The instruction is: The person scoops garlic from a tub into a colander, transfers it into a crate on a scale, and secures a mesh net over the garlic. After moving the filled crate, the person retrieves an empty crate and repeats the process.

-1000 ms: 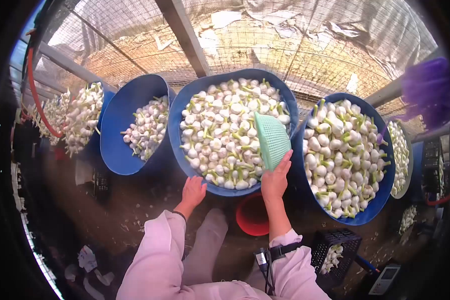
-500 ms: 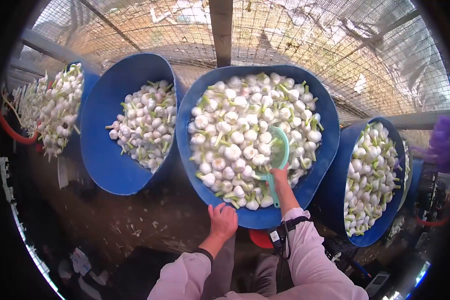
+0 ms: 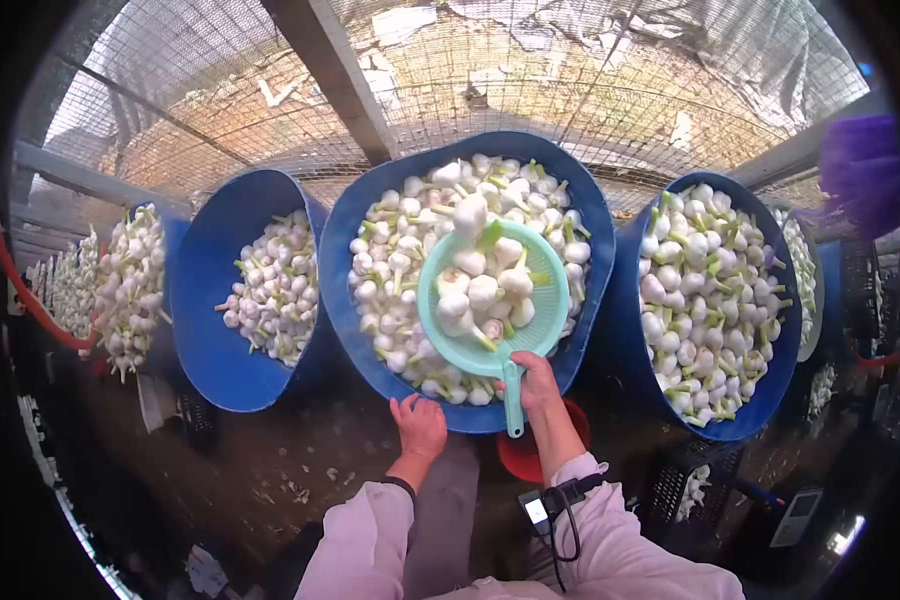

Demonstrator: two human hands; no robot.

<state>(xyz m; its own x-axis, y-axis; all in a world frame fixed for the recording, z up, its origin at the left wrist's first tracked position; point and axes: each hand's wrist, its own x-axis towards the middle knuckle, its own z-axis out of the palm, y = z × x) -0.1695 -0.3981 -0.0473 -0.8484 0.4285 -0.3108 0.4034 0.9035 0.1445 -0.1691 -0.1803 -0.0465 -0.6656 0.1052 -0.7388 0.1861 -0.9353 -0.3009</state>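
My right hand [image 3: 536, 382] is closed round the handle of a mint-green strainer [image 3: 547, 340]. Several garlic bulbs [image 3: 483, 290] with short green stems lie in its bowl, which is raised over the middle blue tub [image 3: 342, 330]. White garlic [image 3: 390, 250] fills that tub below the strainer. At the tub's near edge, my left hand [image 3: 422, 428] has its fingers curled over the rim.
A blue tub [image 3: 210, 340] partly filled with garlic stands on the left, and a fuller one [image 3: 785, 365] on the right. Under the strainer handle sits a red bucket [image 3: 520, 462]. Behind runs a mesh wall [image 3: 530, 60] with a post [image 3: 340, 75]; purple netting [image 3: 860, 180] hangs right.
The strainer has come up out of the middle tub with garlic bulbs in it and is now level above it. My left hand stays at the rim. The view has shifted.
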